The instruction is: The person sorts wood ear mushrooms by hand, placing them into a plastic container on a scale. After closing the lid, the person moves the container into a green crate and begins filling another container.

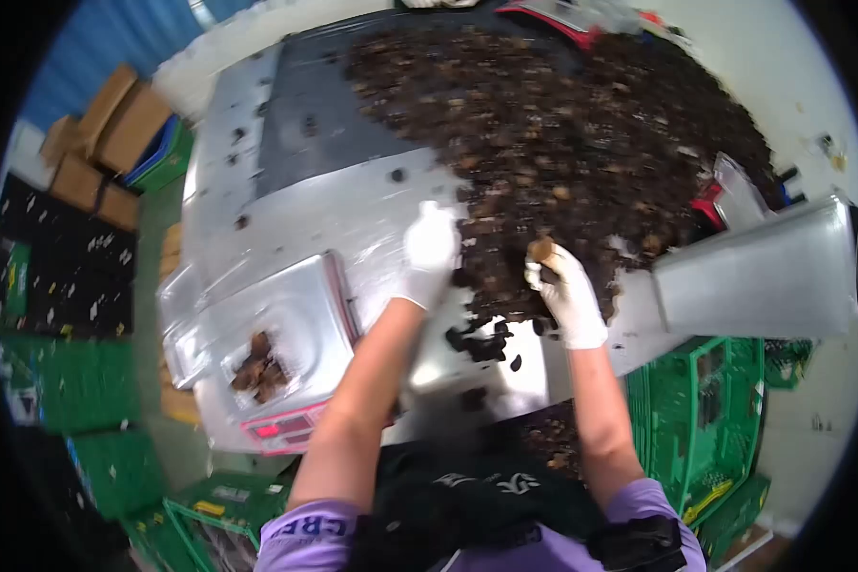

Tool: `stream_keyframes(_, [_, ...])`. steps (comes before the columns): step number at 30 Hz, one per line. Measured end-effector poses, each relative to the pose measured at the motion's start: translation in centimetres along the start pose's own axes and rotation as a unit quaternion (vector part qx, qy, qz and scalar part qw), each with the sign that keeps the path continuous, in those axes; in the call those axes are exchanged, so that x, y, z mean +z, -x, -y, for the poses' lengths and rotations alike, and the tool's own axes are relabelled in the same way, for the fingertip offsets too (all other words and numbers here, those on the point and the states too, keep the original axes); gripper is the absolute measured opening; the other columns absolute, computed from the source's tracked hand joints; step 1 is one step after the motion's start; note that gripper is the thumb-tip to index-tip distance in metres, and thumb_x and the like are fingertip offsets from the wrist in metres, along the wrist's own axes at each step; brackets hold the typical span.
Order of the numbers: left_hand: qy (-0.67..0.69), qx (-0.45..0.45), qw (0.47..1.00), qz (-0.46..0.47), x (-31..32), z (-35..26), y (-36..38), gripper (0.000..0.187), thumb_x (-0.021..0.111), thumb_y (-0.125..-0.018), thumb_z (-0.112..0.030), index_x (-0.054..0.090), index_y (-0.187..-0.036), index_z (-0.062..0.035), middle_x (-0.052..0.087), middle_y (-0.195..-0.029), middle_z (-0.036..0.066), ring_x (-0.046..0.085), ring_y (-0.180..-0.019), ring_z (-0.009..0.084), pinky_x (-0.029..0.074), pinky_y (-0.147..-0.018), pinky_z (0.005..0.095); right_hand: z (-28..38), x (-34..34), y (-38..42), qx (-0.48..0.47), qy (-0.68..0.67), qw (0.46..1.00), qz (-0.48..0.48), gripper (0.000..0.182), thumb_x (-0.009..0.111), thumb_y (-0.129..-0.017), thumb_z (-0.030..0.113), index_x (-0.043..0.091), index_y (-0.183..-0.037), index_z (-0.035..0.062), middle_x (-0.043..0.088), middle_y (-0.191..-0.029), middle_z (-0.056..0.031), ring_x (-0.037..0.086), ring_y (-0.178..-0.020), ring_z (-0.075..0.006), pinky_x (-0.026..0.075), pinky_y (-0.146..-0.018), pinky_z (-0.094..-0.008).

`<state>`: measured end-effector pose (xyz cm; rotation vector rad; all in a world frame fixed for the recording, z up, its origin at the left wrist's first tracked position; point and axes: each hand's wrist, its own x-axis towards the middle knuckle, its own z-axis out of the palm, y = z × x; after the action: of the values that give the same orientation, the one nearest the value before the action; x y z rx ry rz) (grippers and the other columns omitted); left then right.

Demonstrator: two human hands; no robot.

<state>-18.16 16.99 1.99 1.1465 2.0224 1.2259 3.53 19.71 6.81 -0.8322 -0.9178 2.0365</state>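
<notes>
A broad heap of dark brown pieces [543, 143], possibly mushrooms, covers much of the metal table [315, 214]. My right hand [569, 296], in a white glove, pinches a light brown piece [541, 250] over the heap's near part. At the heap's left edge is my left hand [431, 246], also gloved in white; motion smears its fingers, and I cannot make out anything in it. To the left, a scale [291, 296] with a pink-edged front carries a clear plastic tray [284, 367] with several brown pieces [259, 368] inside.
Clear plastic containers [181, 319] lie left of the scale. A metal bin [753, 276] stands at the right edge, with green crates [696, 419] below it. Cardboard boxes [129, 129] and more green crates [86, 381] are on the left. Another red-edged scale [710, 202] sits near the bin.
</notes>
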Motion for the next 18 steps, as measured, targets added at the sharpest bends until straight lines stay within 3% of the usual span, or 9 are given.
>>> stream_keyframes(1, [-0.190, 0.209, 0.957, -0.063, -2.3, -1.2, 2.9, 0.015, 0.058, -0.076, -0.008, 0.058, -0.090, -0.0042, 0.052, -0.090, 0.019, 0.058, -0.078, 0.0364, 0.049, -0.069, 0.0449, -0.8, 0.4, 0.6, 0.030, 0.007, 0.999, -0.010, 0.021, 0.055, -0.090, 0.014, 0.061, -0.100, -0.0031, 0.059, -0.083, -0.0045, 0.054, -0.069, -0.0114, 0.042, -0.062, -0.0230])
stream_keyframes(2, [-0.187, 0.302, 0.929, -0.105, -4.4, -3.2, 5.8, 0.016, 0.058, -0.076, -0.006, 0.058, -0.092, -0.0050, 0.052, -0.089, 0.019, 0.057, -0.077, 0.0364, 0.047, -0.068, 0.0447, -1.8, 1.3, 1.4, 0.039, 0.032, 0.999, -0.009, 0.021, 0.055, -0.090, 0.013, 0.061, -0.100, -0.0035, 0.059, -0.082, -0.0045, 0.054, -0.069, -0.0109, 0.043, -0.063, -0.0227])
stream_keyframes(6, [-0.144, 0.054, 0.987, -0.038, -11.6, -3.6, 15.8, 0.017, 0.060, -0.080, -0.005, 0.064, -0.096, -0.0094, 0.056, -0.102, 0.014, 0.059, -0.088, 0.0333, 0.049, -0.075, 0.0392, -5.6, 7.4, 4.5, 0.102, 0.148, 0.980, 0.087, 0.020, 0.054, -0.087, 0.012, 0.065, -0.095, -0.0021, 0.063, -0.080, -0.0042, 0.056, -0.069, -0.0081, 0.046, -0.063, -0.0208])
stream_keyframes(7, [-0.125, 0.045, 0.989, -0.058, -14.6, -4.3, 17.9, 0.022, 0.061, -0.077, -0.003, 0.065, -0.098, -0.0098, 0.058, -0.100, 0.013, 0.060, -0.088, 0.0312, 0.049, -0.077, 0.0370, -6.6, 8.8, 4.7, 0.121, 0.195, 0.967, 0.110, 0.018, 0.056, -0.086, 0.011, 0.066, -0.095, -0.0007, 0.063, -0.079, -0.0033, 0.055, -0.067, -0.0079, 0.044, -0.061, -0.0201])
stream_keyframes(8, [-0.227, 0.196, 0.946, -0.125, -17.5, -3.7, 19.5, 0.022, 0.063, -0.074, -0.001, 0.065, -0.095, -0.0070, 0.059, -0.093, 0.012, 0.060, -0.085, 0.0295, 0.050, -0.075, 0.0363, -7.2, 10.6, 5.2, -0.027, 0.317, 0.930, 0.184, 0.015, 0.056, -0.086, 0.009, 0.065, -0.091, -0.0014, 0.063, -0.079, -0.0035, 0.057, -0.071, -0.0104, 0.045, -0.064, -0.0232])
stream_keyframes(9, [-0.217, 0.154, 0.949, -0.168, -19.6, -1.9, 20.7, 0.020, 0.064, -0.073, 0.001, 0.064, -0.093, -0.0038, 0.059, -0.088, 0.012, 0.060, -0.084, 0.0261, 0.050, -0.075, 0.0341, -7.6, 12.8, 5.6, -0.174, 0.427, 0.852, 0.247, 0.012, 0.056, -0.086, 0.007, 0.063, -0.086, -0.0020, 0.063, -0.079, -0.0037, 0.060, -0.074, -0.0129, 0.047, -0.067, -0.0264])
stream_keyframes(11, [-0.189, 0.101, 0.948, -0.234, -24.4, 0.0, 22.8, 0.015, 0.062, -0.075, 0.005, 0.062, -0.089, -0.0010, 0.059, -0.086, 0.007, 0.059, -0.084, 0.0190, 0.048, -0.076, 0.0298, -7.2, 18.5, 6.7, 0.049, 0.291, 0.933, 0.206, 0.011, 0.056, -0.085, 0.005, 0.064, -0.087, -0.0028, 0.063, -0.080, -0.0052, 0.060, -0.079, -0.0141, 0.047, -0.072, -0.0269])
stream_keyframes(15, [-0.086, -0.075, 0.938, -0.327, -30.1, 4.1, 24.3, 0.018, 0.062, -0.077, 0.003, 0.062, -0.094, -0.0019, 0.056, -0.090, 0.011, 0.057, -0.086, 0.0252, 0.046, -0.079, 0.0330, -12.6, 25.5, 5.5, -0.181, 0.291, 0.888, 0.308, 0.016, 0.061, -0.082, 0.016, 0.065, -0.091, 0.0038, 0.062, -0.083, -0.0101, 0.059, -0.077, -0.0211, 0.046, -0.071, -0.0313])
stream_keyframes(18, [-0.211, 0.021, 0.933, -0.293, -31.2, 7.4, 23.7, 0.021, 0.064, -0.076, 0.000, 0.062, -0.097, -0.0030, 0.057, -0.092, 0.011, 0.056, -0.090, 0.0275, 0.045, -0.084, 0.0367, -17.0, 30.6, 5.4, -0.240, 0.530, 0.752, 0.310, 0.028, 0.064, -0.079, 0.024, 0.062, -0.100, 0.0056, 0.061, -0.097, -0.0126, 0.058, -0.095, -0.0286, 0.046, -0.080, -0.0393])
